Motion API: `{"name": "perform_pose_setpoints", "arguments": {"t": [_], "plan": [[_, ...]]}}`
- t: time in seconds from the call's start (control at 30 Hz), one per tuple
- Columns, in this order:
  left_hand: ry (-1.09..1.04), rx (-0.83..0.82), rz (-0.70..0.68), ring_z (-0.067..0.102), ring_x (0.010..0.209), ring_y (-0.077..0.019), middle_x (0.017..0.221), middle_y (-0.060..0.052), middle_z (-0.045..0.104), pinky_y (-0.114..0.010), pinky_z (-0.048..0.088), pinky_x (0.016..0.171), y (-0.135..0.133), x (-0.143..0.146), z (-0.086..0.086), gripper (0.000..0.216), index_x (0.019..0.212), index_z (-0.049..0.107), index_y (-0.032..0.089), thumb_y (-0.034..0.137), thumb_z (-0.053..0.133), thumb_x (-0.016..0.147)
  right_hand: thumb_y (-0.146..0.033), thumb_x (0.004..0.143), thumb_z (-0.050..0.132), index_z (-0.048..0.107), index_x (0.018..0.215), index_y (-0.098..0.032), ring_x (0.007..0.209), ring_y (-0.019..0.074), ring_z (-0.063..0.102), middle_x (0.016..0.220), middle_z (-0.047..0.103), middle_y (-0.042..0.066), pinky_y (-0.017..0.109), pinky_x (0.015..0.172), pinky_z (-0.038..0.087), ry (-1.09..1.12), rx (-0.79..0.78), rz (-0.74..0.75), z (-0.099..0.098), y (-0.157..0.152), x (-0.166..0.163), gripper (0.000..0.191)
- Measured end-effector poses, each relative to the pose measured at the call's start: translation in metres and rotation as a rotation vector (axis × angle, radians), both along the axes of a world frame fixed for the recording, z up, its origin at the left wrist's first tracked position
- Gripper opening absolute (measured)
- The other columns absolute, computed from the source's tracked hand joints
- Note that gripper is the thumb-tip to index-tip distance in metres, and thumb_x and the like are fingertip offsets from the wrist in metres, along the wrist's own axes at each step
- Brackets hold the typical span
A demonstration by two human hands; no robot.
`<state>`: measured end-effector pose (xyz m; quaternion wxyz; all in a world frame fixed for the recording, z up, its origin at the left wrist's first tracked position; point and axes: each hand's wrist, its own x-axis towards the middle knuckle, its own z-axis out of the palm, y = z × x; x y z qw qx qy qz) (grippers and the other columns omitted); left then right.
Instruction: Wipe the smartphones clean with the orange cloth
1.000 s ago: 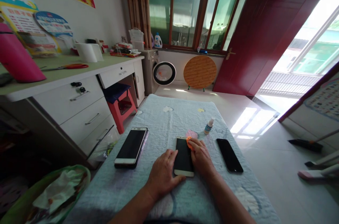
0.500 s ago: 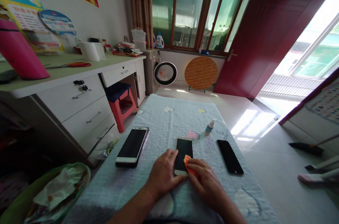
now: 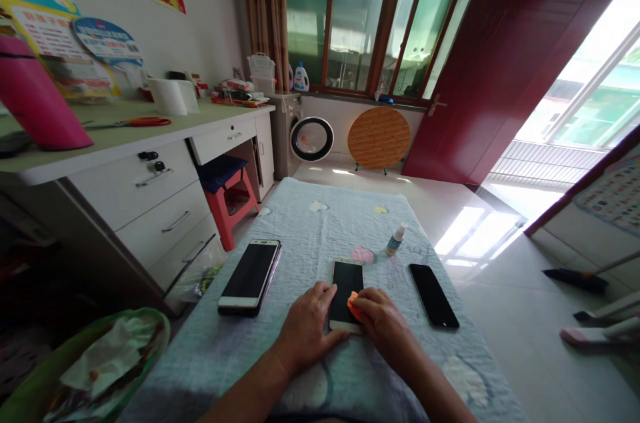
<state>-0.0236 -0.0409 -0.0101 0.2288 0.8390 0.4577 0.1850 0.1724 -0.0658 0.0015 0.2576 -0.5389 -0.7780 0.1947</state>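
A smartphone [image 3: 347, 279] with a pale frame and dark screen lies face up on the blue patterned cloth, in front of me. My left hand [image 3: 309, 319] grips it along its left edge, the thumb near the bottom corner. Pinched in my right hand [image 3: 383, 316] is a small orange cloth [image 3: 354, 305], pressed on the right part of the screen; some of it is hidden by the fingers. A small spray bottle [image 3: 395, 241] stands upright beyond my right hand. To the right lies a black smartphone [image 3: 434, 296].
On the left of the cloth-covered table [image 3: 345, 209], a white-framed smartphone [image 3: 251, 274] rests on another dark device. A green basket [image 3: 163, 329] with crumpled paper stands at lower left. A desk [image 3: 150, 183] and a red stool [image 3: 227, 203] are farther left.
My right hand has moved slightly up and drawn its fingers in tighter around the orange cloth, uncovering the phone's lower right corner. My left hand stays in place.
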Motion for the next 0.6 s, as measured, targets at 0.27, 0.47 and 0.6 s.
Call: {"name": "perform_pose_setpoints", "arguments": {"t": [0.27, 0.47, 0.6], "plan": [[0.033, 0.028, -0.032, 0.043, 0.132, -0.0327, 0.147, -0.017, 0.043, -0.048, 0.034, 0.11, 0.002, -0.003, -0.006, 0.069, 0.137, 0.049, 0.016, 0.05, 0.066, 0.079, -0.017, 0.09, 0.048, 0.072, 0.089, -0.021, 0.086, 0.0175, 0.058, 0.09, 0.064, 0.004, 0.028, 0.081, 0.044, -0.02, 0.087, -0.093, -0.014, 0.05, 0.012, 0.025], [0.051, 0.021, -0.029, 0.044, 0.131, -0.0323, 0.147, -0.015, 0.043, -0.048, 0.033, 0.111, 0.0, -0.003, -0.002, 0.066, 0.136, 0.05, 0.015, 0.042, 0.067, 0.078, -0.013, 0.088, 0.045, 0.07, 0.087, -0.02, 0.086, 0.0178, 0.059, 0.089, 0.067, 0.005, 0.029, 0.082, 0.043, -0.076, 0.129, -0.169, -0.017, 0.075, 0.015, 0.026], [0.075, 0.024, -0.025, 0.045, 0.131, -0.032, 0.147, -0.015, 0.043, -0.046, 0.033, 0.112, -0.001, -0.002, -0.001, 0.067, 0.137, 0.05, 0.014, 0.04, 0.067, 0.078, -0.014, 0.09, 0.045, 0.068, 0.079, -0.02, 0.082, 0.0176, 0.058, 0.085, 0.066, 0.005, 0.028, 0.078, 0.041, -0.146, 0.163, -0.167, -0.011, 0.081, 0.009, 0.026]]}}
